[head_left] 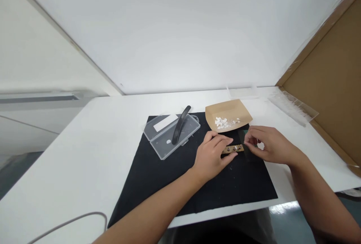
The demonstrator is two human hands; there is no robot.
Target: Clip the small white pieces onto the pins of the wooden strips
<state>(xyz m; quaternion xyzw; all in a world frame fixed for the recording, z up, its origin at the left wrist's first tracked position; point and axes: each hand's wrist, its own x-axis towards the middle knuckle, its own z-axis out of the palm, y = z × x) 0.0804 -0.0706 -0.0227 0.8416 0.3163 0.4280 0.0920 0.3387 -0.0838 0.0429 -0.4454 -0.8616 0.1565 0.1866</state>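
Note:
My left hand [213, 153] rests on the black mat [175, 183], its fingers closed round the left end of a small brown strip [234, 148] that carries three round metal studs. My right hand [266, 144] is at the strip's right end, thumb and fingers pinched together there; what the pinch holds is too small to make out. Just behind both hands sits a brown paper tray [239, 110] with several small white pieces [222, 122] in it.
A clear plastic case [160, 138] lies open on the mat's far left with a black curved handle [180, 124] across it. A clear ridged plastic tray [293, 106] and a brown board [332, 82] stand at right. A grey cable [70, 221] lies at the near left.

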